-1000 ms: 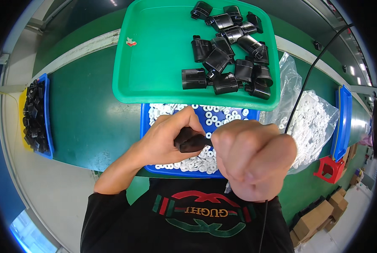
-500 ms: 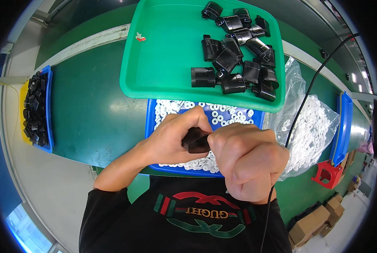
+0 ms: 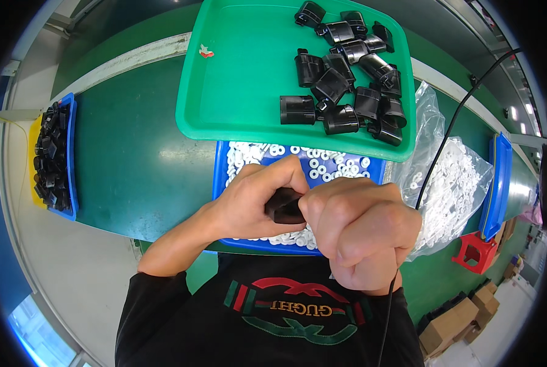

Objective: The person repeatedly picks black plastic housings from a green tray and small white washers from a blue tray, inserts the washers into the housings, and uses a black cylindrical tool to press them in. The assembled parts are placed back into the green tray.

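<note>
While my left hand and right hand clamp one black part, they crowd the blue bin's near edge.

A green desk with a pale raised strip along its far edge filled the scene. Beyond its right end, a red stool and brown cardboard boxes stood on a grey floor. Ceiling lights glared at the far right.

My left hand and right hand cover most of the black part, so its shape and my grip remain undetermined.
</note>
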The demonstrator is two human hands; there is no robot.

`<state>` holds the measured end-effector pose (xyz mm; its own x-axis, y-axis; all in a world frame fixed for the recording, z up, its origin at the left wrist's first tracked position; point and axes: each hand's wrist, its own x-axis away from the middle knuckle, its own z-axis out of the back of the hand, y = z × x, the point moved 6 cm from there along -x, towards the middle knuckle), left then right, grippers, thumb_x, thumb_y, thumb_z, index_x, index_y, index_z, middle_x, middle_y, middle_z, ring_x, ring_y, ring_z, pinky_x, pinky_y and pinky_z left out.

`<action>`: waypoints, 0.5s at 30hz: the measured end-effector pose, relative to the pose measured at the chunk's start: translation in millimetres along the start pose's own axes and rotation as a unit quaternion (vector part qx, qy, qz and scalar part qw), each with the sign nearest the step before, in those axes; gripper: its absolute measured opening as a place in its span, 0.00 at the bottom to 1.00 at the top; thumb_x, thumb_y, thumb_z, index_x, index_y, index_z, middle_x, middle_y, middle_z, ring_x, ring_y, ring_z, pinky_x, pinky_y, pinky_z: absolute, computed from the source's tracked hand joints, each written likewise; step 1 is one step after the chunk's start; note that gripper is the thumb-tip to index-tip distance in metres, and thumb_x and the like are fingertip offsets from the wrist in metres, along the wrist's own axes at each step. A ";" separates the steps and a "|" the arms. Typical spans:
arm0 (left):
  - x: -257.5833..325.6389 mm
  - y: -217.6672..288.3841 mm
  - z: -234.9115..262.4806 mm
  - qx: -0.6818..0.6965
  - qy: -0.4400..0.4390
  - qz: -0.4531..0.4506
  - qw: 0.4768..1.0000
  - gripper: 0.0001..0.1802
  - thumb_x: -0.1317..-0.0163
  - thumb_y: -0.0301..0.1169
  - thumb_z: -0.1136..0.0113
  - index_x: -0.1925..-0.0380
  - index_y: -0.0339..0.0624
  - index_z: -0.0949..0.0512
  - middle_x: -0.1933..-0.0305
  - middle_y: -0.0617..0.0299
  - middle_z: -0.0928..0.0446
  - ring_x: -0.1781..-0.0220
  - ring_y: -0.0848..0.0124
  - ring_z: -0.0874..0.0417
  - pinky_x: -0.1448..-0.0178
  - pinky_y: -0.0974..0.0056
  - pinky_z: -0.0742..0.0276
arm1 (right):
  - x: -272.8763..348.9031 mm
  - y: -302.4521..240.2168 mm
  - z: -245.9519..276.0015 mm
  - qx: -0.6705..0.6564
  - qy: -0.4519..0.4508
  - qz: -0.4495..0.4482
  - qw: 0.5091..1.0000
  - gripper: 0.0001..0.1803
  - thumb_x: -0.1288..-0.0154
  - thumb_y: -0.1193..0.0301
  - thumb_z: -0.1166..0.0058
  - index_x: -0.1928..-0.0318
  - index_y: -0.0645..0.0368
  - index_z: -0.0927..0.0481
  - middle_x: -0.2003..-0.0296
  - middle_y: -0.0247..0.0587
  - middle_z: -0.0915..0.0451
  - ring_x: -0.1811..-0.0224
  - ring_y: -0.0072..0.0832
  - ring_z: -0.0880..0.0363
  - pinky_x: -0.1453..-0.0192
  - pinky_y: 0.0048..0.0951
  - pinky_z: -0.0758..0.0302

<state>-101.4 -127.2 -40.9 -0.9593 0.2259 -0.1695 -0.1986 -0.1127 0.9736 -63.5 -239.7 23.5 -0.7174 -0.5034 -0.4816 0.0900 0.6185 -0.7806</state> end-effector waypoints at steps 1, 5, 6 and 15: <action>-0.7 2.0 0.5 -0.012 0.004 -0.004 1.000 0.19 0.49 0.31 0.25 0.71 0.40 0.30 0.77 0.62 0.26 0.76 0.74 0.28 0.72 0.68 0.31 | 1.3 2.6 -0.3 0.009 0.006 -0.006 1.000 0.08 0.45 0.83 0.54 0.78 0.59 0.30 0.87 0.34 0.33 0.89 0.23 0.44 0.84 0.27 0.50; -3.6 8.8 2.1 -0.088 0.021 -0.002 0.996 0.20 0.55 0.27 0.24 0.69 0.43 0.30 0.76 0.57 0.27 0.76 0.55 0.21 0.73 0.61 0.29 | 5.2 11.6 0.2 0.042 -0.016 0.032 0.998 0.12 0.37 0.80 0.52 0.78 0.57 0.31 0.89 0.34 0.35 0.89 0.24 0.43 0.84 0.28 0.47; -3.6 10.0 2.7 -0.099 0.027 -0.004 0.995 0.21 0.55 0.27 0.24 0.69 0.43 0.30 0.76 0.57 0.27 0.76 0.55 0.21 0.73 0.61 0.29 | 4.4 12.7 -0.2 0.045 -0.023 0.040 0.998 0.12 0.37 0.80 0.52 0.78 0.57 0.31 0.88 0.34 0.35 0.89 0.24 0.42 0.83 0.28 0.47; -2.9 8.4 7.7 -0.089 0.033 0.004 0.996 0.20 0.56 0.27 0.25 0.70 0.42 0.30 0.77 0.56 0.27 0.75 0.53 0.21 0.73 0.60 0.29 | -2.7 14.4 -8.8 0.057 -0.070 0.038 0.995 0.10 0.41 0.83 0.53 0.79 0.60 0.32 0.86 0.37 0.33 0.87 0.27 0.40 0.82 0.29 0.44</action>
<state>-98.8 -121.4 -31.0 -0.9708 0.1616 -0.1776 -0.2181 -0.2845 0.9335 -66.3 -224.2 17.1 -0.6026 -0.5427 -0.5851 0.2241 0.5886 -0.7767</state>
